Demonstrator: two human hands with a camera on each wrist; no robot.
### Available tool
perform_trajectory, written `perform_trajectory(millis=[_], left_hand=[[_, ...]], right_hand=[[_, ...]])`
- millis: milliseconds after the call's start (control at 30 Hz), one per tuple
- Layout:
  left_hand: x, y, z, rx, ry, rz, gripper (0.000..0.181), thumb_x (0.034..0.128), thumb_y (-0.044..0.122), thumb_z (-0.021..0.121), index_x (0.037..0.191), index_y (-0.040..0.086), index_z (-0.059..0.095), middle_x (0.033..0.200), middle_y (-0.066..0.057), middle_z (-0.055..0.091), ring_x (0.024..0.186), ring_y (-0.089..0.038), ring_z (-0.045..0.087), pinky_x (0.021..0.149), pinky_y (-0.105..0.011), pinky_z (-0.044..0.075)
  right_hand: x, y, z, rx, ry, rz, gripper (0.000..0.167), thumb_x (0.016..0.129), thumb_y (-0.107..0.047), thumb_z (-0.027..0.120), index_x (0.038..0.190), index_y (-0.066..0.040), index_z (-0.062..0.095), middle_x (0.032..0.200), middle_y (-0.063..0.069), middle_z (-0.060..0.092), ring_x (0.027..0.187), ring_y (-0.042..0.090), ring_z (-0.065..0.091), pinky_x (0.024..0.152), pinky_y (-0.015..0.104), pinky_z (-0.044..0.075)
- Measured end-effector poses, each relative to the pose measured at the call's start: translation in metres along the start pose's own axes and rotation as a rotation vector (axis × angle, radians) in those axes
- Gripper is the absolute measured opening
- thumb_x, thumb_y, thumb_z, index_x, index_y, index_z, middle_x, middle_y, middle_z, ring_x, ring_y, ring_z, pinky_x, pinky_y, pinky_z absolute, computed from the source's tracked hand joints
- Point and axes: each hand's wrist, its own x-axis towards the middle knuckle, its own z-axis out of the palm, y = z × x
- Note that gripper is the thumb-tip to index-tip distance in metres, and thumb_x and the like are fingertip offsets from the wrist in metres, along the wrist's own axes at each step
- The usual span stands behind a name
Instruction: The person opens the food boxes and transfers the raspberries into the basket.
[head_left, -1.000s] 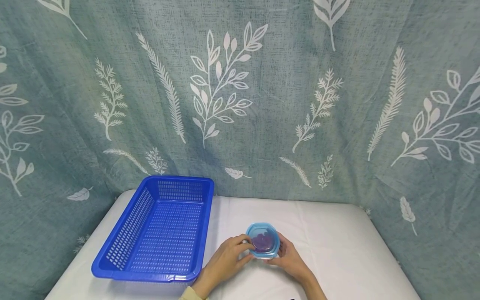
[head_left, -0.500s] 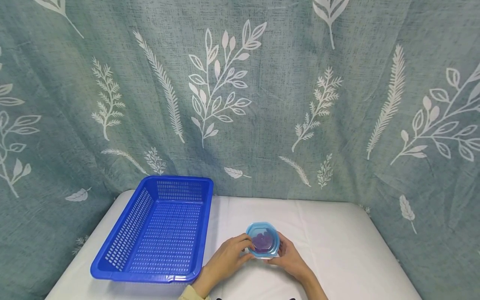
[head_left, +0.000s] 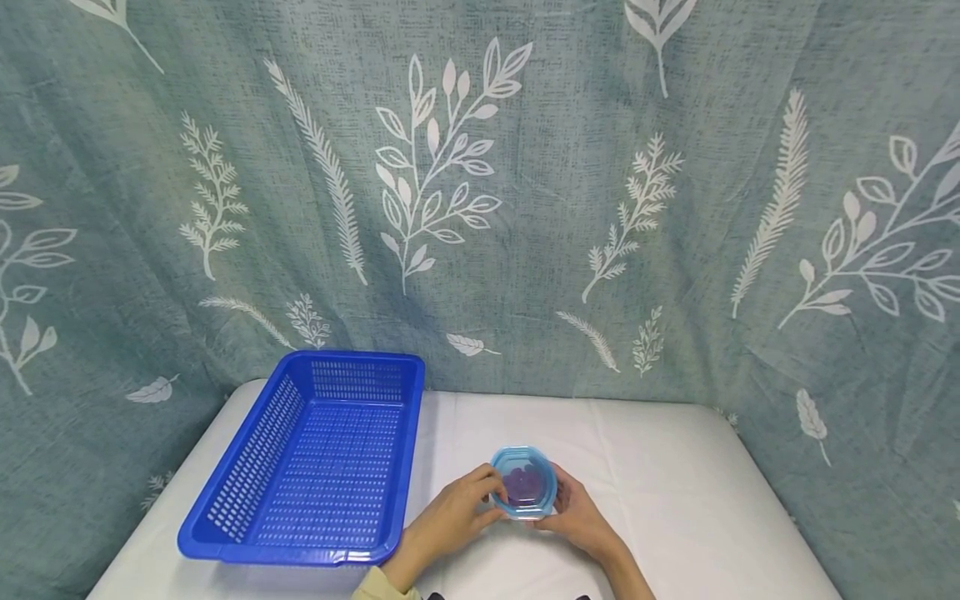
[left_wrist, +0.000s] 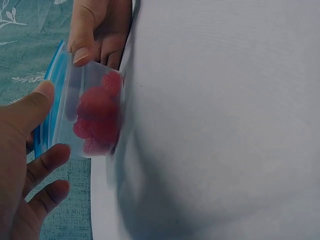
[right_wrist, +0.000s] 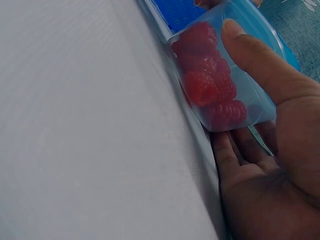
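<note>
A small clear food container [head_left: 525, 483] with a light blue lid [head_left: 517, 451] stands on the white table, right of centre in the head view. Red raspberries [left_wrist: 100, 117] show through its side in both wrist views. My left hand [head_left: 462, 514] holds its left side, with the thumb against the blue rim in the left wrist view; some of its fingertips are hidden behind the container. From the right, my right hand [head_left: 577, 517] grips the container, its thumb along the clear wall and its fingers round the far side. The lid lies on the container.
A large blue plastic basket [head_left: 411, 450] with slotted walls stands to the left, close to my left forearm. White cloth covers the table [head_left: 645, 467]. Green leaf-patterned curtains [head_left: 480, 208] rise behind it and at both sides.
The fingers of my left hand have shifted slightly at the lid's edge. The container and my right hand stay nearly in place; the head view has drifted a little.
</note>
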Motion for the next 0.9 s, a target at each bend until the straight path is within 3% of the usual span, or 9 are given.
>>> perform_trajectory(millis=[200, 400, 900], left_hand=[[0.0001, -0.0009, -0.0009, -0.089, -0.003, -0.019, 0.014, 0.0909, 0.016, 0.076, 0.100, 0.013, 0.066, 0.106, 0.006, 0.058, 0.091, -0.016, 0.063, 0.081, -0.024, 0.054], [-0.0007, -0.0037, 0.0007, -0.199, -0.001, -0.037, 0.013, 0.0900, 0.013, 0.076, 0.098, 0.012, 0.067, 0.104, 0.005, 0.059, 0.091, -0.020, 0.062, 0.082, -0.025, 0.054], [0.0014, -0.0020, -0.0018, -0.229, -0.024, -0.027, 0.010, 0.0910, 0.010, 0.075, 0.099, 0.010, 0.069, 0.103, 0.002, 0.059, 0.091, -0.025, 0.062, 0.081, -0.029, 0.054]], right_hand=[[0.0004, 0.0009, -0.0003, -0.010, -0.008, -0.004, 0.095, 0.077, -0.002, 0.086, 0.156, -0.009, 0.034, 0.156, 0.018, 0.042, 0.146, 0.034, 0.037, 0.110, 0.016, 0.037], [-0.0004, 0.0003, 0.0006, 0.004, -0.018, -0.003, 0.096, 0.076, -0.001, 0.086, 0.156, -0.011, 0.034, 0.157, 0.017, 0.041, 0.148, 0.039, 0.032, 0.110, 0.016, 0.035], [-0.0006, -0.0030, 0.0017, 0.006, -0.004, 0.029, 0.100, 0.074, 0.000, 0.087, 0.157, -0.010, 0.033, 0.157, 0.015, 0.040, 0.149, 0.036, 0.033, 0.112, 0.017, 0.035]])
